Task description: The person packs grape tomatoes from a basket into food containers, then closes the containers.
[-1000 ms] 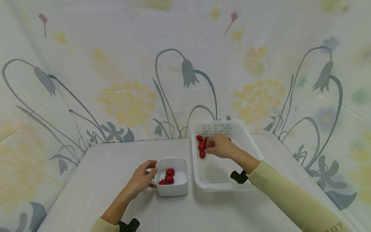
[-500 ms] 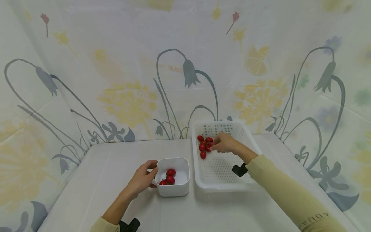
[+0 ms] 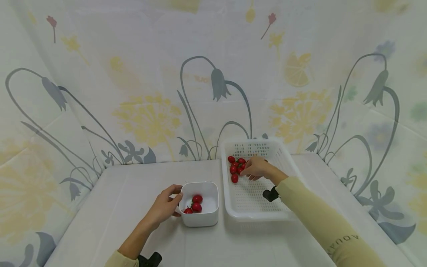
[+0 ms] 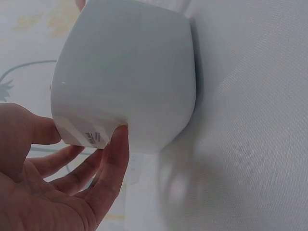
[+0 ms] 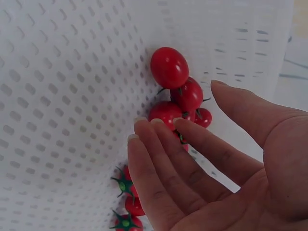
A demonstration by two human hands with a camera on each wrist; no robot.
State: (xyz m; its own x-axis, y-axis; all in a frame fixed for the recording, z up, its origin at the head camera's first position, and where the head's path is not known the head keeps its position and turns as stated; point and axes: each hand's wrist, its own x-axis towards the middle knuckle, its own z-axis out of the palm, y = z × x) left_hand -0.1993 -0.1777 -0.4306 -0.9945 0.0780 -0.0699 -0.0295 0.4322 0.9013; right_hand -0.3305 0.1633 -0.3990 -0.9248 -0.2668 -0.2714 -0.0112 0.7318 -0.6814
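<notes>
My left hand (image 3: 163, 205) grips the left side of a small white square box (image 3: 200, 219). In the left wrist view its fingertips (image 4: 120, 137) press the box's outer wall, near a small printed label. Inside the box lie several cherry tomatoes (image 3: 197, 207) with green stems. My right hand (image 3: 258, 168) is down in a white perforated basket (image 3: 253, 216), beside a cluster of cherry tomatoes (image 5: 169, 67). Seen from the right wrist, its fingers are extended and the thumb stands apart. The fingertips overlap a tomato in the middle of the cluster; nothing is held.
The box and basket stand side by side on a white cloth-covered table (image 3: 133, 185), a narrow gap between them. Behind the basket rises a flower-printed curtain (image 3: 213, 74). More tomatoes (image 5: 127, 224) with green stems lie along the lower part of the right wrist view.
My right hand has shifted slightly right and drawn back from over the tomatoes, uncovering more of the cluster. The left hand and the box have stayed in place.
</notes>
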